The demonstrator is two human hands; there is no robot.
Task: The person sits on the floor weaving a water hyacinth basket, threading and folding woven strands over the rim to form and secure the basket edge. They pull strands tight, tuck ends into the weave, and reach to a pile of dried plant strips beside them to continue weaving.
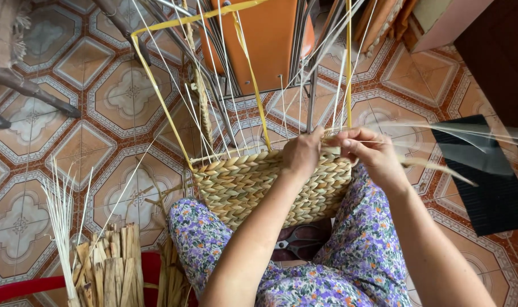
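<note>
While the woven basket (pixel 259 187) rests on the lap, left hand (pixel 302 153) grips its rim; right hand (pixel 368 149) pinches a pale strand (pixel 435 165) beside that rim.

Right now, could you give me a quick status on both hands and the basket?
Left hand gripping woven basket rim. Right hand pinching a straw strand. Thin upright stakes crowd the rim.

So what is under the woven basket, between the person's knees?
Under the woven basket, a pair of scissors lies on something dark brown between the knees in flowered trousers. The basket and the left forearm cover the rest, so I cannot tell what that dark thing is.
</note>
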